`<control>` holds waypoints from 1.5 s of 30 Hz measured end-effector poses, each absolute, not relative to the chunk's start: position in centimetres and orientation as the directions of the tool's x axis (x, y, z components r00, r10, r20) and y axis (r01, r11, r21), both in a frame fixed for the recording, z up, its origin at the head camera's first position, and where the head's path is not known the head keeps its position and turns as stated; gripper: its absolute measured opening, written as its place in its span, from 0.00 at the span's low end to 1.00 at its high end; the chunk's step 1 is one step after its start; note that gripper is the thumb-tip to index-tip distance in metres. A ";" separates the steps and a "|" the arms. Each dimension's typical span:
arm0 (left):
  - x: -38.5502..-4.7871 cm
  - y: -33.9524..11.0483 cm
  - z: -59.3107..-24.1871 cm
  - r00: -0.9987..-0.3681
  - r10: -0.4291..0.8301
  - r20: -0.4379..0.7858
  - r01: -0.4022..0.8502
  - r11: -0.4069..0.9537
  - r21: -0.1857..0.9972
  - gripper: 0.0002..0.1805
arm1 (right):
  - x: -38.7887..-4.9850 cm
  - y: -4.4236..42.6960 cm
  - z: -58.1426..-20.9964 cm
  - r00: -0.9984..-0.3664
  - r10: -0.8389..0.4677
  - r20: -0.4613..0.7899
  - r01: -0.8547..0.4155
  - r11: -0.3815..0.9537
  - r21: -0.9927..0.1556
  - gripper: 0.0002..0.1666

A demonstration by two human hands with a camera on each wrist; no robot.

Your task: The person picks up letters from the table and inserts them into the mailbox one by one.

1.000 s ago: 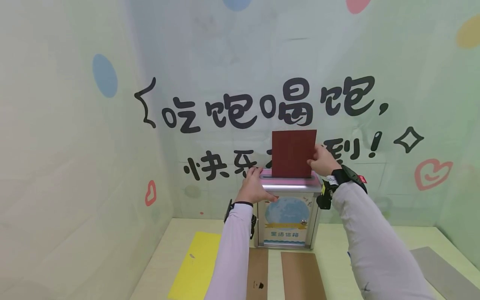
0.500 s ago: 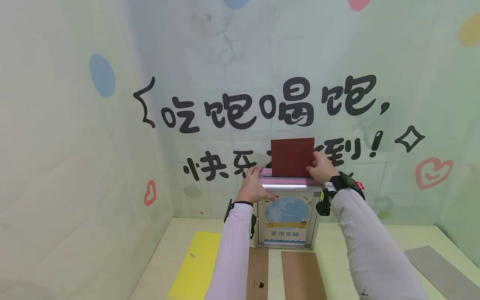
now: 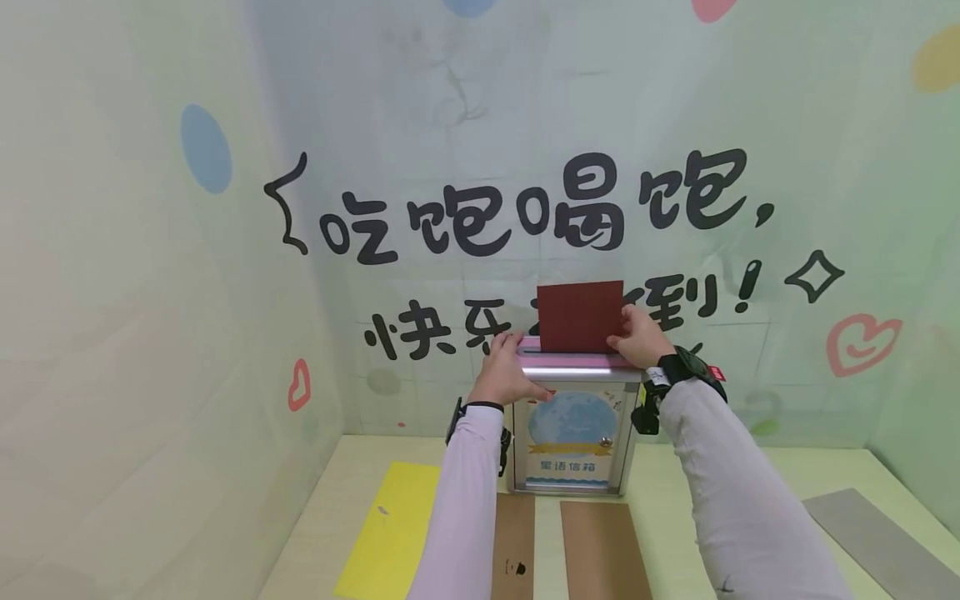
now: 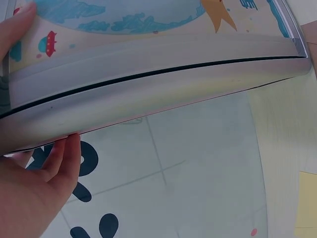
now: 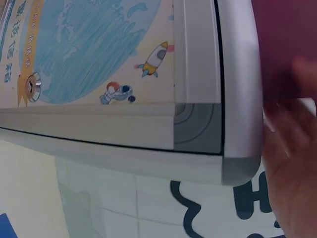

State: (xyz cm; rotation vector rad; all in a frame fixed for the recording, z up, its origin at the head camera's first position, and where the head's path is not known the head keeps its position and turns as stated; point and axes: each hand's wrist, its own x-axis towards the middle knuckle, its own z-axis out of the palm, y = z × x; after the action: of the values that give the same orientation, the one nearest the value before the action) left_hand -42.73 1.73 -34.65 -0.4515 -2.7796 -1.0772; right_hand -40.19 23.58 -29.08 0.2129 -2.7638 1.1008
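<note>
A silver mailbox [image 3: 573,373] with a pink top stands against the back wall. Its front bears a blue globe picture and a small lock. From the top slot rises a flat dark red card [image 3: 579,318], its lower part hidden inside. My right hand [image 3: 642,337] pinches the card by its right edge, just above the box. At the box's upper left corner, my left hand [image 3: 504,372] holds on, thumb on the front and fingers over the top edge. The left wrist view shows that thumb [image 4: 15,25] against the front panel.
On the table in front of the box lie a yellow sheet [image 3: 390,525] at left and two brown pieces, one under the left forearm [image 3: 514,533] and one beside it [image 3: 600,542]. A grey piece [image 3: 877,533] lies at far right. Printed walls enclose the table.
The dark red card has sunk lower into the slot, with my right hand moving down along with it. My left hand keeps its place on the mailbox.
</note>
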 end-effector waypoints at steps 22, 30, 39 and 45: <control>-42.2 1.2 -34.7 -0.938 0.245 0.245 0.347 0.650 0.676 0.60 | -38.1 26.3 -30.0 -0.986 -0.020 0.167 -0.104 0.853 -0.512 0.62; -42.6 0.8 -34.6 -0.937 0.242 0.254 0.350 0.648 0.677 0.61 | -36.4 30.3 -32.2 -0.988 0.099 0.120 0.019 0.845 -0.535 0.63; -42.4 0.5 -34.4 -0.938 0.237 0.255 0.348 0.654 0.671 0.60 | -33.8 36.1 -33.9 -0.983 0.161 0.090 0.094 0.857 -0.507 0.64; -42.3 0.8 -34.5 -0.934 0.247 0.256 0.356 0.644 0.677 0.60 | -31.8 39.6 -34.4 -0.978 0.184 0.096 0.119 0.876 -0.467 0.62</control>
State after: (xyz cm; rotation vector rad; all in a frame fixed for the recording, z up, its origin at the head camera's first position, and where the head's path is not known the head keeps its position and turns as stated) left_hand -42.26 0.76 -34.51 -0.5023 -2.7190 -1.1663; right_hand -31.79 39.65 -34.43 -0.2355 -2.9088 0.7106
